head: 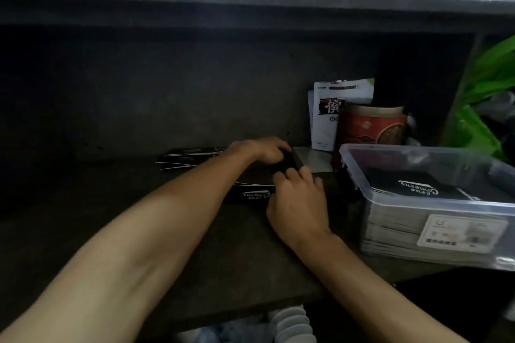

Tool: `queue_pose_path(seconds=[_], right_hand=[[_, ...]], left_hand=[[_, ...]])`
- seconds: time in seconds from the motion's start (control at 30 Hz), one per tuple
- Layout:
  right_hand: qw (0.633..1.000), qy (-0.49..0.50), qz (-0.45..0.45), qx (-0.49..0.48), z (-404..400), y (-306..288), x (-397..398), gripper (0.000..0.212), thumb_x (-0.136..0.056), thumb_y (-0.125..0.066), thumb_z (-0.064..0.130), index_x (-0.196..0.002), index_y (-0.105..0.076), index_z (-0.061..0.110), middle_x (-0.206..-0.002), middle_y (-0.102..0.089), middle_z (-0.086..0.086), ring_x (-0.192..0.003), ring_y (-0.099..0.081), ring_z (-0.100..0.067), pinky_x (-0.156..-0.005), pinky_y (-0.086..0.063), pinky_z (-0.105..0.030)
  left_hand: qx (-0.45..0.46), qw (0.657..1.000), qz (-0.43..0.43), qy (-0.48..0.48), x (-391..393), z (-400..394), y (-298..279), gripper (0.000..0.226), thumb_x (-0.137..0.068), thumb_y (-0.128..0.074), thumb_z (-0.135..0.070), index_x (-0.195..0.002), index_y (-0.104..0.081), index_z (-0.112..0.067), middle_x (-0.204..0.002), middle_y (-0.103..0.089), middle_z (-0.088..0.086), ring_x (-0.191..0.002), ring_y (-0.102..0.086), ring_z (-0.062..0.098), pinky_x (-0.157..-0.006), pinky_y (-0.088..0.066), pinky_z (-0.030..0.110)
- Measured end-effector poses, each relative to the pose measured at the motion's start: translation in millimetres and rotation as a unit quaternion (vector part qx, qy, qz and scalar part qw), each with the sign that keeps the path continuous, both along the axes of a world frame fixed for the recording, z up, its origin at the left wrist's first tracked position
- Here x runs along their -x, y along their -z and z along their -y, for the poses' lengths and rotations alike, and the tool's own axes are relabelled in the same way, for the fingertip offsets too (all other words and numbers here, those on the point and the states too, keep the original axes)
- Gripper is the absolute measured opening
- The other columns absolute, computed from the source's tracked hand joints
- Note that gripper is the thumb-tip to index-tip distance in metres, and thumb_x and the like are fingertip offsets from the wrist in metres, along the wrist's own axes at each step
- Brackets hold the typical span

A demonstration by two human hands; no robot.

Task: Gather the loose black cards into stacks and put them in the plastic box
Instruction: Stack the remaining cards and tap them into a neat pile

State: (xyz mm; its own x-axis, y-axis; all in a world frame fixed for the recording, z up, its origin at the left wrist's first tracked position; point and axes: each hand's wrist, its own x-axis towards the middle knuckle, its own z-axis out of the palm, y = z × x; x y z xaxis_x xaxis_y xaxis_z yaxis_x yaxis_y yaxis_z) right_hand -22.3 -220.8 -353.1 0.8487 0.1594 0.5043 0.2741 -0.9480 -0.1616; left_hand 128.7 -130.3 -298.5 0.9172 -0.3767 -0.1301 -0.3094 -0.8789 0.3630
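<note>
A small stack of black cards (291, 162) is held between both hands over the dark shelf. My left hand (263, 149) grips its far side with curled fingers, and my right hand (298, 203) grips the near side. More loose black cards (189, 159) lie spread on the shelf to the left, and one with white lettering (250, 195) lies just under my left wrist. The clear plastic box (362, 175) stands at the right, with stacked black cards inside.
A red tin (370, 128) and a white printed pouch (326, 120) stand behind the box against the dark back wall. A green bag (485, 108) sits at far right. The dark shelf (139, 217) ends at a front edge below my arms.
</note>
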Motion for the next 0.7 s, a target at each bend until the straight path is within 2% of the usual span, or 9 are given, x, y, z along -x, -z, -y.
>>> queue_pose_path(seconds=[0.1,0.2,0.27,0.37,0.43,0.47,0.53,0.6,0.7], right_hand=[[1.0,-0.001,-0.006,0.005,1,-1,0,0.029,-0.094,-0.053,0.026,-0.122,-0.058,0.02,-0.125,-0.057,-0.004,-0.119,-0.043,-0.023,-0.099,-0.038,-0.039],[1.0,-0.001,-0.01,-0.002,1,-1,0,0.035,-0.094,-0.052,0.025,-0.128,-0.056,0.02,-0.126,-0.057,-0.004,-0.12,-0.043,-0.023,-0.099,-0.039,-0.039],[1.0,-0.012,-0.014,-0.001,1,-1,1,0.034,-0.093,-0.053,0.026,-0.126,-0.058,0.019,-0.125,-0.057,-0.004,-0.119,-0.044,-0.023,-0.099,-0.041,-0.039],[0.999,-0.022,-0.023,-0.012,-1,-2,5,0.031,-0.091,-0.054,0.031,-0.119,-0.061,0.019,-0.12,-0.06,-0.003,-0.115,-0.046,-0.021,-0.098,-0.043,-0.04],[0.999,-0.017,-0.024,-0.025,-3,-4,8,0.034,-0.09,-0.054,0.038,-0.116,-0.063,0.019,-0.116,-0.061,-0.002,-0.112,-0.048,-0.02,-0.097,-0.044,-0.041],[0.999,-0.012,-0.028,-0.026,-3,-5,9,0.036,-0.089,-0.053,0.041,-0.116,-0.064,0.019,-0.115,-0.061,-0.002,-0.111,-0.049,-0.02,-0.097,-0.044,-0.041],[0.999,0.001,-0.036,-0.022,-4,-7,11,0.042,-0.089,-0.052,0.046,-0.119,-0.061,0.019,-0.116,-0.06,-0.002,-0.112,-0.049,-0.02,-0.099,-0.042,-0.042],[0.999,0.015,-0.04,-0.027,-6,-8,12,0.046,-0.088,-0.053,0.048,-0.124,-0.056,0.019,-0.12,-0.058,-0.003,-0.114,-0.05,-0.021,-0.1,-0.041,-0.042],[0.995,0.046,-0.033,-0.08,-5,-8,11,0.053,-0.086,-0.061,0.046,-0.128,-0.043,0.019,-0.124,-0.052,-0.006,-0.115,-0.05,-0.023,-0.099,-0.045,-0.041]], left_hand=[[-0.061,0.998,-0.016,-0.006,-7,-8,6,0.053,-0.098,-0.051,-0.024,-0.149,-0.037,-0.029,-0.155,-0.033,-0.002,-0.139,-0.035,0.022,-0.113,-0.03,0.04],[-0.064,0.998,-0.001,-0.008,-3,-43,7,0.06,-0.091,-0.065,-0.037,-0.146,-0.042,-0.027,-0.149,-0.043,-0.004,-0.133,-0.042,0.019,-0.111,-0.033,0.037],[-0.036,0.999,0.014,-0.006,10,-73,12,0.061,-0.087,-0.071,-0.037,-0.142,-0.049,-0.023,-0.145,-0.048,-0.004,-0.131,-0.046,0.016,-0.107,-0.034,0.029],[0.031,0.996,0.078,0.016,39,-102,27,0.047,-0.09,-0.069,-0.025,-0.134,-0.057,-0.017,-0.139,-0.055,0.0,-0.128,-0.051,0.015,-0.104,-0.038,0.025],[0.007,0.987,0.154,0.04,61,-110,39,0.038,-0.093,-0.064,-0.025,-0.131,-0.06,-0.021,-0.134,-0.059,-0.002,-0.123,-0.053,0.01,-0.104,-0.041,0.029],[0.009,0.979,0.196,0.049,68,-113,46,0.031,-0.095,-0.061,-0.025,-0.126,-0.063,-0.023,-0.127,-0.064,-0.004,-0.116,-0.056,0.007,-0.099,-0.043,0.028],[0.105,0.963,0.245,0.037,82,-115,53,0.016,-0.099,-0.054,-0.022,-0.106,-0.069,-0.025,-0.103,-0.07,-0.005,-0.096,-0.061,0.005,-0.086,-0.047,0.03],[0.259,0.934,0.244,-0.029,94,-116,48,0.02,-0.101,-0.049,-0.018,-0.089,-0.065,-0.023,-0.088,-0.066,-0.002,-0.085,-0.061,0.01,-0.08,-0.047,0.035],[0.416,0.9,0.099,-0.084,112,-112,36,0.025,-0.103,-0.043,-0.018,-0.098,-0.065,-0.007,-0.1,-0.067,0.011,-0.095,-0.064,0.022,-0.088,-0.05,0.037]])
